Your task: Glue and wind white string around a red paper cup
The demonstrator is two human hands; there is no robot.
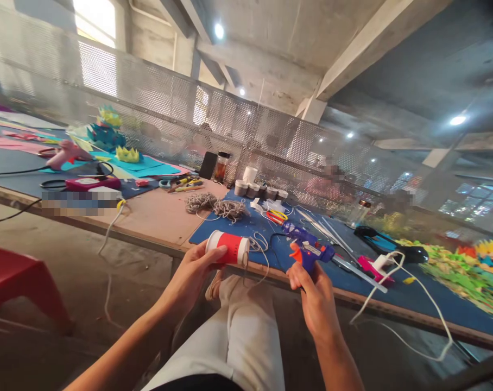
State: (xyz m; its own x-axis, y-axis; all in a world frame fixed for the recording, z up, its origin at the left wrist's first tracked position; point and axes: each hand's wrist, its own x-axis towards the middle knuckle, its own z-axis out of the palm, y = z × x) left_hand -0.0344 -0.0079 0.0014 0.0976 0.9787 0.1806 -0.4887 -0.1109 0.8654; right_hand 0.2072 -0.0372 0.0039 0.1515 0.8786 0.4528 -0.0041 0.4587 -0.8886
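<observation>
My left hand (200, 265) is closed around a red and white paper cup (233, 248) lying on its side in the air at the table's front edge. Grey cord (263, 243) trails from the cup's right end and loops over the edge. In my right hand (311, 288) is the handle of a blue glue gun (307, 244) with an orange trigger, its nozzle turned up and left over the blue mat. A gap separates the gun from the cup. Beyond the cup lies a bundle of grey cord (217, 207).
Small lidded tubs (252, 190) and a jar (221, 166) stand at the back. A pink power strip (375, 270) with a looping white cable sits right, near colourful paper pieces (454, 271). Pliers (185, 183) lie left of centre. A red stool (18, 277) is below left.
</observation>
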